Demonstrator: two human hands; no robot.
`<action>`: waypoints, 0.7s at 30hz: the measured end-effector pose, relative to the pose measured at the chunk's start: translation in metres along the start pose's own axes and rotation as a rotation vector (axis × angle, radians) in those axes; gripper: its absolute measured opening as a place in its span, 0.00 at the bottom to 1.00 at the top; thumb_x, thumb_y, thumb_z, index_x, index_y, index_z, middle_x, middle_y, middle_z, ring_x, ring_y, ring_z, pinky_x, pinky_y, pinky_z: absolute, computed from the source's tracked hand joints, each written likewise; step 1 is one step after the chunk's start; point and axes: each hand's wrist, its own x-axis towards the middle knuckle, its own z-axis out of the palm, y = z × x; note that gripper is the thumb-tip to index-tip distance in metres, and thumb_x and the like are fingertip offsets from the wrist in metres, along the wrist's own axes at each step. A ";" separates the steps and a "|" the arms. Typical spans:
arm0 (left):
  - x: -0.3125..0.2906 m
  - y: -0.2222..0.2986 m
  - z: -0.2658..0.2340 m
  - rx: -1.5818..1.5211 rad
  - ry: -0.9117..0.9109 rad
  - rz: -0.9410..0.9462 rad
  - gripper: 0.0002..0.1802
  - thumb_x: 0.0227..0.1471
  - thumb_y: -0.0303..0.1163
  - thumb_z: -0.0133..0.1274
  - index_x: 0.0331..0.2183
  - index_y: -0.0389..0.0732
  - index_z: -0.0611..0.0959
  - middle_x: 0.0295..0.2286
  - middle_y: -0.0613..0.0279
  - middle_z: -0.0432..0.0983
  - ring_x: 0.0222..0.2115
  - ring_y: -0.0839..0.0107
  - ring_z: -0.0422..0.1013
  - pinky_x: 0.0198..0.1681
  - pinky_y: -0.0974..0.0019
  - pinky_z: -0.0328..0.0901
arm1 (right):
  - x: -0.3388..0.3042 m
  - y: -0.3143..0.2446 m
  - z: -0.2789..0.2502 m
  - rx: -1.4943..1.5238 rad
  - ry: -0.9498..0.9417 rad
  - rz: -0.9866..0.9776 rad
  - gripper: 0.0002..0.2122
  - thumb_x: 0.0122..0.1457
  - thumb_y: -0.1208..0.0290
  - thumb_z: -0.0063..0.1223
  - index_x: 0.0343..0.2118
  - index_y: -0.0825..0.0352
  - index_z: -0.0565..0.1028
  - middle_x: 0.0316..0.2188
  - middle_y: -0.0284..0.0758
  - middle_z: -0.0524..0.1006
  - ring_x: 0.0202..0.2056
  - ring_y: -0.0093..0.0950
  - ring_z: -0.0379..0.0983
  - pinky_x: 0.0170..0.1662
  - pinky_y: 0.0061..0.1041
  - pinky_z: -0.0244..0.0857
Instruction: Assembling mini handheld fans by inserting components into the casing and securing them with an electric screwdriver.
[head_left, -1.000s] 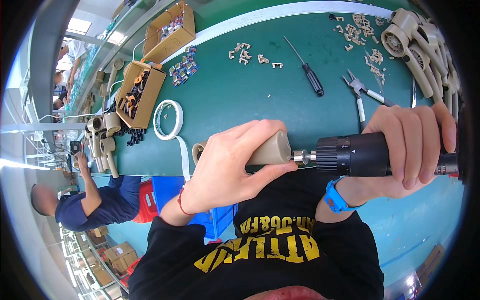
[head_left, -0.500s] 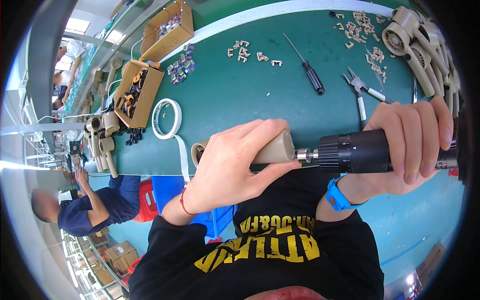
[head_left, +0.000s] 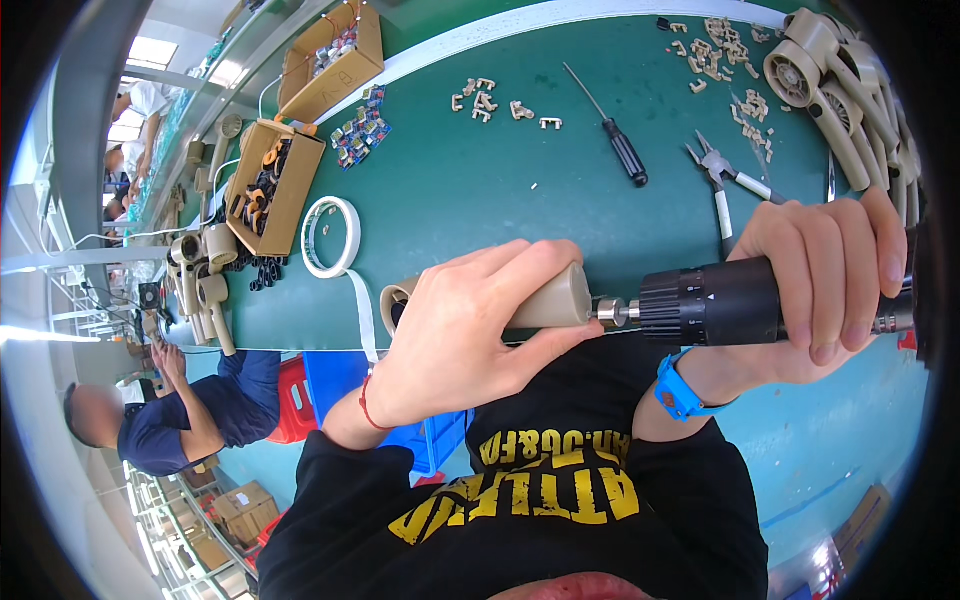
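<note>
My left hand (head_left: 468,318) is wrapped round a beige hair dryer housing (head_left: 556,300), a rounded body lying sideways whose open end shows left of the hand. In my right hand (head_left: 822,280) is a black electric screwdriver (head_left: 712,303), held level. Its silver bit end (head_left: 610,311) meets the flat right end of the housing; the exact contact point is too small to make out. My left thumb and fingertips lie close to that bit. Beyond my right hand lie pliers with white grips (head_left: 722,180) and a black-handled screwdriver (head_left: 622,150).
Small beige clips (head_left: 720,50) lie scattered at the far right, near a pile of beige dryer housings (head_left: 800,70). To the left are a roll of white tape (head_left: 352,240), small circuit boards (head_left: 362,135) and a cardboard box of dark parts (head_left: 300,185). A co-worker (head_left: 170,430) sits at far left.
The housing and screwdriver stay together, shifted very slightly right. The co-worker at the left has raised their head and moved their hands a little.
</note>
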 end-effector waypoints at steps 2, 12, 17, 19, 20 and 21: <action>0.000 0.000 0.000 -0.003 -0.001 -0.004 0.22 0.36 0.31 0.68 0.36 0.38 0.79 0.27 0.57 0.77 0.26 0.60 0.75 0.30 0.67 0.68 | 0.000 0.000 -0.001 0.002 -0.004 -0.010 0.07 0.62 0.70 0.41 0.27 0.64 0.67 0.14 0.31 0.72 0.14 0.23 0.70 0.20 0.19 0.70; 0.001 0.000 0.000 0.021 -0.002 0.005 0.22 0.36 0.28 0.67 0.37 0.38 0.79 0.29 0.56 0.77 0.27 0.58 0.75 0.32 0.66 0.68 | 0.002 0.002 -0.001 0.027 -0.010 0.010 0.07 0.61 0.71 0.41 0.26 0.64 0.66 0.14 0.32 0.72 0.13 0.24 0.70 0.20 0.20 0.70; 0.002 -0.001 0.000 0.000 0.000 0.009 0.22 0.35 0.28 0.67 0.37 0.38 0.79 0.29 0.56 0.77 0.28 0.57 0.75 0.32 0.66 0.68 | -0.001 0.007 0.000 0.091 0.018 -0.034 0.08 0.62 0.69 0.41 0.27 0.64 0.67 0.15 0.32 0.72 0.14 0.24 0.70 0.20 0.20 0.70; 0.001 -0.001 -0.001 0.014 -0.002 0.013 0.22 0.35 0.29 0.67 0.37 0.38 0.79 0.29 0.56 0.77 0.28 0.57 0.75 0.32 0.66 0.68 | -0.002 0.000 0.001 0.019 0.022 -0.018 0.09 0.63 0.66 0.40 0.28 0.63 0.67 0.15 0.32 0.72 0.15 0.24 0.71 0.21 0.20 0.70; 0.000 -0.001 -0.001 0.011 0.001 0.001 0.22 0.35 0.29 0.68 0.36 0.38 0.79 0.29 0.56 0.77 0.28 0.58 0.75 0.32 0.66 0.68 | -0.002 -0.003 0.001 0.019 0.023 -0.017 0.09 0.63 0.66 0.40 0.28 0.63 0.67 0.15 0.32 0.72 0.15 0.24 0.71 0.21 0.20 0.70; -0.001 -0.001 -0.001 0.008 0.002 -0.012 0.22 0.35 0.30 0.68 0.36 0.38 0.79 0.29 0.56 0.77 0.27 0.58 0.75 0.32 0.66 0.68 | -0.001 -0.007 0.001 -0.011 0.020 0.014 0.09 0.63 0.65 0.41 0.29 0.63 0.67 0.15 0.31 0.72 0.15 0.23 0.71 0.21 0.20 0.71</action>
